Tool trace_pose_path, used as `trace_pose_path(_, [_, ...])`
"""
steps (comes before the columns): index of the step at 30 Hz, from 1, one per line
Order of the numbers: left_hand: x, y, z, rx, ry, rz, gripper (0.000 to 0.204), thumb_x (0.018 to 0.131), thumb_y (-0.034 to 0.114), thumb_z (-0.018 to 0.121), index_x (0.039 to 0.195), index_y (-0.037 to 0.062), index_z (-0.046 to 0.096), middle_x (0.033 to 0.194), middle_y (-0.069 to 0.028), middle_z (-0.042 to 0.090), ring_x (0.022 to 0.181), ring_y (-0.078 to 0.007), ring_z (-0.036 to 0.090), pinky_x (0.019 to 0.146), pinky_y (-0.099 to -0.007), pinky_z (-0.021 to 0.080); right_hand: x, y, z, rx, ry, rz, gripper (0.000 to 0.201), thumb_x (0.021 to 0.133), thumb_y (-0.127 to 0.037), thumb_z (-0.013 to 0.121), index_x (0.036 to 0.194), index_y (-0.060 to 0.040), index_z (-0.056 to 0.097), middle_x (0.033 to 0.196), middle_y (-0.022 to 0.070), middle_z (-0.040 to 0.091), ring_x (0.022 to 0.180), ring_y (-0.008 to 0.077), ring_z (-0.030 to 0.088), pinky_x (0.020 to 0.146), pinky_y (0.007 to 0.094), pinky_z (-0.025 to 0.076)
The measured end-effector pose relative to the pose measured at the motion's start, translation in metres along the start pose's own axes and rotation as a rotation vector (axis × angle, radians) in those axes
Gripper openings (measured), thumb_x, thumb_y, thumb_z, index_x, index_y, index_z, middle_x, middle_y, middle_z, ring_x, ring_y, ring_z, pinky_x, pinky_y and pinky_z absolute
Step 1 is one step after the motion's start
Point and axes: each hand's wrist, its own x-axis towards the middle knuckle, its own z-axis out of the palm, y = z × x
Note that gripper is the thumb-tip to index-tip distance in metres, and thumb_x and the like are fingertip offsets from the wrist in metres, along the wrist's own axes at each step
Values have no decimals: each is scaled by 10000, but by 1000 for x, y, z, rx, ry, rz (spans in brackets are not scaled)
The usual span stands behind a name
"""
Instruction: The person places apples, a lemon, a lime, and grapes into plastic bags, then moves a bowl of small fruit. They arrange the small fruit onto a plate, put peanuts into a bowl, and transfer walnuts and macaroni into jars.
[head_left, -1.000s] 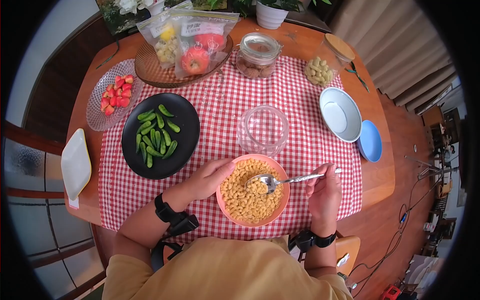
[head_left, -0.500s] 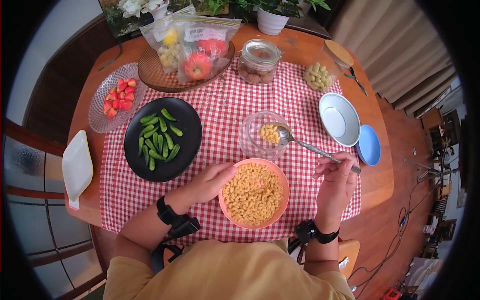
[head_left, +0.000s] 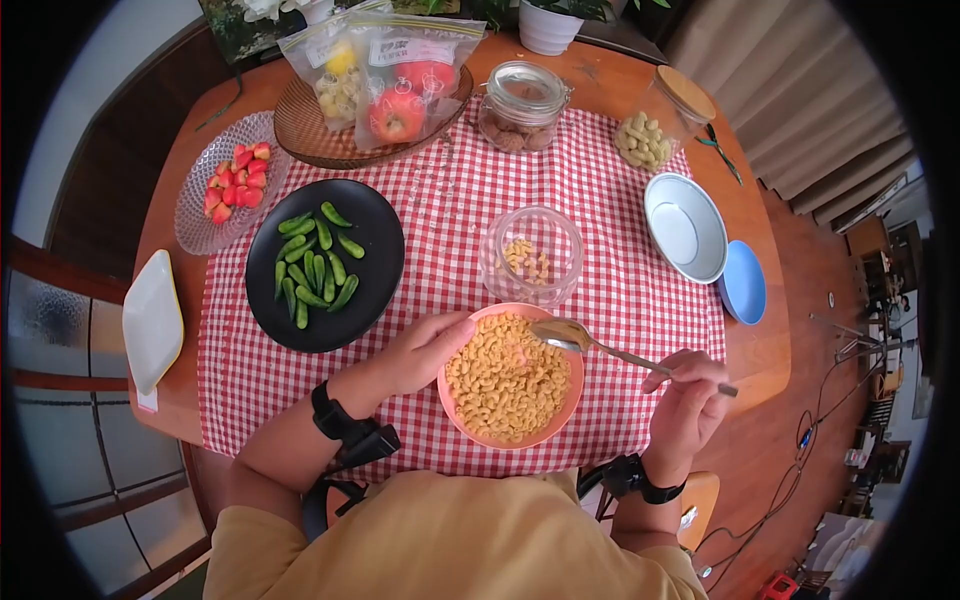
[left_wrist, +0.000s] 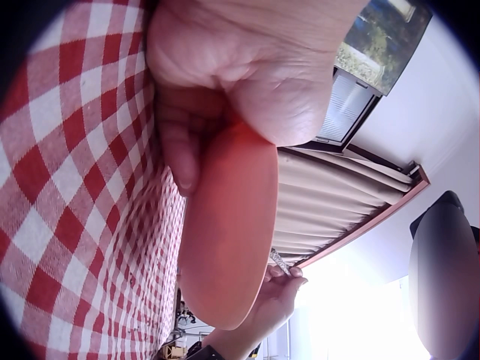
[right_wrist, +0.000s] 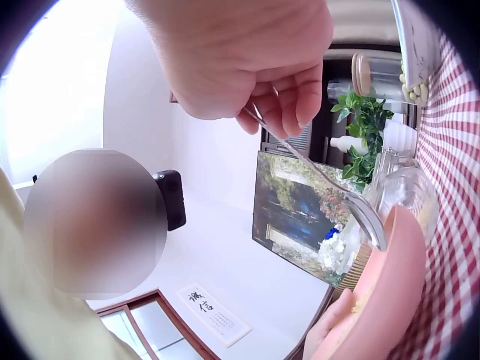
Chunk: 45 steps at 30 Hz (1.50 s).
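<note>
My left hand point(head_left: 422, 356) holds the pink bowl point(left_wrist: 229, 232) at its left side, thumb over the rim and fingers beneath. Dry elbow macaroni point(head_left: 505, 390) fills much of this bowl. My right hand point(head_left: 688, 408) grips a metal spoon point(head_left: 635, 358) by its handle. The spoon's head hangs over the bowl's far right rim, tilted, as the right wrist view also shows. Just beyond the bowl stands a clear round container point(head_left: 574, 262) with a little macaroni point(head_left: 524, 262) inside.
Left lie a black plate point(head_left: 375, 290) of small cucumbers, a glass dish point(head_left: 195, 225) of red pieces and a white tray point(head_left: 152, 320). Bagged fruit point(head_left: 398, 112) in a basket, a clip-top jar point(head_left: 522, 105) and a wood-lidded jar point(head_left: 665, 118) stand behind. White point(head_left: 685, 235) and blue point(head_left: 745, 285) bowls sit right.
The spoon lifted macaroni from the pink bowl to the clear container, where some now lies. It has since come back over the pink bowl's rim. The left hand stays on the bowl.
</note>
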Motion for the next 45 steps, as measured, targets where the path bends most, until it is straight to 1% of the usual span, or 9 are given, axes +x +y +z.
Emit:
trace_pose_path(5, [-1, 4, 2, -20, 13, -26, 428, 1033, 333, 361, 1168, -23, 558, 1013, -56, 646, 918, -93, 596, 811, -257, 477, -6, 10, 2, -87, -77, -8, 356, 1020, -317, 396, 885, -18, 534, 772, 110, 603, 620, 147, 574, 570, 264, 477])
trace_pose_path(8, [-1, 0, -2, -18, 2, -25, 430, 1034, 334, 359, 1164, -24, 557, 1013, -56, 646, 915, -93, 597, 810, -257, 477, -12, 31, 7, 225, 1, 293, 315, 1028, -303, 384, 936, -35, 522, 779, 95, 615, 624, 135, 574, 579, 245, 473])
trace_pose_path(9, [-1, 1, -2, -18, 5, -24, 430, 1034, 334, 359, 1164, -24, 557, 1013, -56, 646, 915, -93, 597, 810, -257, 477, -14, 37, 9, 226, -1, 293, 315, 1028, -303, 384, 936, -35, 522, 779, 95, 615, 624, 135, 574, 579, 245, 473])
trace_pose_path(12, [-1, 3, 0, 10, 2, -23, 430, 1034, 336, 358, 1157, -23, 559, 1012, -54, 646, 916, -92, 595, 808, -255, 477, -16, 46, 15, 414, 86, 551, 297, 1032, -306, 377, 928, -65, 516, 750, 74, 622, 592, 111, 563, 540, 219, 455])
trace_pose_path(18, [0, -2, 0, -21, 8, -18, 427, 1033, 337, 362, 1146, -19, 566, 996, -51, 645, 908, -88, 593, 803, -256, 476, -13, 46, 17, 473, 228, 670, 313, 1034, -322, 365, 913, -80, 523, 697, 64, 619, 543, 105, 545, 491, 217, 436])
trace_pose_path(28, [0, -1, 0, 19, 16, -10, 432, 1031, 339, 371, 1162, -23, 565, 997, -56, 648, 902, -96, 599, 801, -257, 479, 5, 25, 13, 509, 275, 638, 318, 1029, -334, 380, 911, -76, 523, 649, 61, 603, 516, 108, 541, 453, 207, 422])
trace_pose_path(35, [1, -5, -2, 45, 12, -12, 427, 1029, 334, 376, 1161, -22, 570, 1002, -63, 657, 903, -102, 605, 798, -266, 483, 29, 18, 10, 497, 309, 398, 294, 1032, -313, 375, 944, -66, 507, 723, 94, 619, 540, 115, 548, 465, 215, 433])
trace_pose_path(40, [1, -6, -2, 61, 12, 2, 420, 1028, 328, 374, 1162, -19, 570, 988, -62, 661, 895, -103, 609, 795, -264, 483, 32, 18, 20, 278, 247, 253, 292, 1033, -294, 372, 1002, -34, 501, 834, 134, 629, 662, 142, 593, 558, 257, 504])
trace_pose_path(45, [1, -5, -2, 67, 7, -7, 423, 1029, 329, 373, 1164, -23, 565, 988, -64, 659, 895, -102, 609, 797, -263, 483, 26, 16, 20, 156, 222, 145, 291, 1030, -290, 378, 1015, -23, 493, 870, 144, 626, 678, 159, 603, 578, 274, 522])
